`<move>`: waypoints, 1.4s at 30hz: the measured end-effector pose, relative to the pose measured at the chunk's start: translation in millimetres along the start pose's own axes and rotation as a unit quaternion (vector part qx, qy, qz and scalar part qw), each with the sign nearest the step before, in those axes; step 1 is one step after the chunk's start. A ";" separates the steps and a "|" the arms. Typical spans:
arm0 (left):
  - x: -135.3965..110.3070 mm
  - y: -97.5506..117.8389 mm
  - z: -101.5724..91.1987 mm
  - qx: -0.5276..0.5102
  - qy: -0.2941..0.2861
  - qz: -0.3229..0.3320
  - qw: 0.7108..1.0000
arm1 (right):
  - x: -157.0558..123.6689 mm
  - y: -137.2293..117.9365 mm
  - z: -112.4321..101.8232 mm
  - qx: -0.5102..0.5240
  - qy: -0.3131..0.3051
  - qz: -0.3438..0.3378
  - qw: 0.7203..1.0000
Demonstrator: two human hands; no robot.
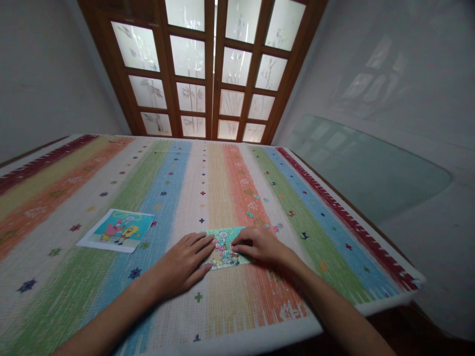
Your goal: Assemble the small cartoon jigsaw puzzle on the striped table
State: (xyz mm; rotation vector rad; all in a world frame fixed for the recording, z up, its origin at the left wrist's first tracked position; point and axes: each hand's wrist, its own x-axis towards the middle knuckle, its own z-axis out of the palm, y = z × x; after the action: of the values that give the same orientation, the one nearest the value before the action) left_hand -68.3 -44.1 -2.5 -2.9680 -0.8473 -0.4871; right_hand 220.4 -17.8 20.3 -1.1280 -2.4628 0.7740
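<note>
A small, partly assembled cartoon jigsaw puzzle (224, 247) lies on the striped cloth near the table's front edge. My left hand (185, 264) rests flat beside its left edge, fingers stretched out and touching it. My right hand (258, 245) lies on the puzzle's right part with fingers curled down, fingertips pressing on the pieces; whether they pinch a piece is hidden. A few loose puzzle pieces (260, 205) are scattered just beyond the right hand.
A printed cartoon reference picture (117, 230) lies to the left of the puzzle. The table (74, 277) carries a rainbow-striped cloth. A glass sheet (363, 168) leans against the right wall. Wooden-framed frosted doors (213, 69) stand behind.
</note>
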 end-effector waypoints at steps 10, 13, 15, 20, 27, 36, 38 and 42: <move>0.2 -0.2 1.0 -0.011 0.008 -0.004 1.000 | 1.9 -3.1 20.3 -0.049 0.012 -0.082 0.995; 0.4 0.2 -0.6 -0.012 0.008 -0.003 1.000 | 0.5 -10.0 25.7 -0.080 0.013 -0.096 0.992; 0.6 0.3 -1.0 -0.012 0.007 -0.001 1.000 | -0.2 -13.0 27.8 -0.104 0.010 -0.105 0.989; 1.0 0.0 0.2 -0.005 0.008 0.002 1.000 | 0.2 -14.3 28.2 -0.115 0.012 -0.124 0.986; 0.8 0.4 1.3 -0.001 0.010 0.010 1.000 | -0.1 -12.5 28.3 -0.095 0.004 -0.134 0.986; 1.0 0.5 0.4 -0.010 0.004 0.002 1.000 | -0.7 -17.3 27.2 -0.090 -0.005 -0.140 0.986; 0.9 0.4 0.5 -0.011 0.003 0.002 1.000 | -1.0 -16.3 27.7 -0.088 -0.005 -0.139 0.986; 0.7 0.6 1.5 -0.016 0.003 -0.003 1.000 | -2.0 -15.2 28.0 -0.081 -0.008 -0.139 0.987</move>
State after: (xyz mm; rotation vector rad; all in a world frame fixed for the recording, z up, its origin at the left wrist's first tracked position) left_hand -67.0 -44.1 -3.7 -2.9924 -0.8562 -0.5150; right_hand 198.8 -37.1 6.7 -0.8026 -2.6595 0.5107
